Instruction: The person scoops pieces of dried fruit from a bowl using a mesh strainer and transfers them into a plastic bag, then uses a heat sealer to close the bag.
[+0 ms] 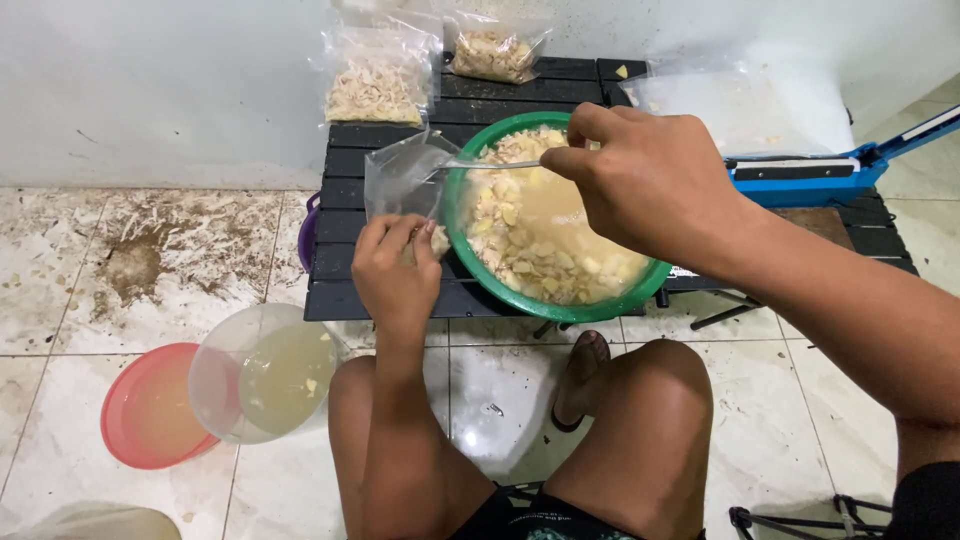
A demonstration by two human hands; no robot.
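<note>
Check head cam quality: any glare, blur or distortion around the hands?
Head view: soft even light, faint shadows; mild glare on the floor tiles and clear bag; right hand and left hand sharp; slight wide-angle bend at the edges.

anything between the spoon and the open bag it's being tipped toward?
Nothing visible. The right hand holds the spoon over the green bowl; its tip already sits at the mouth of the clear plastic bag, which the left hand holds beside the bowl's rim.
</note>
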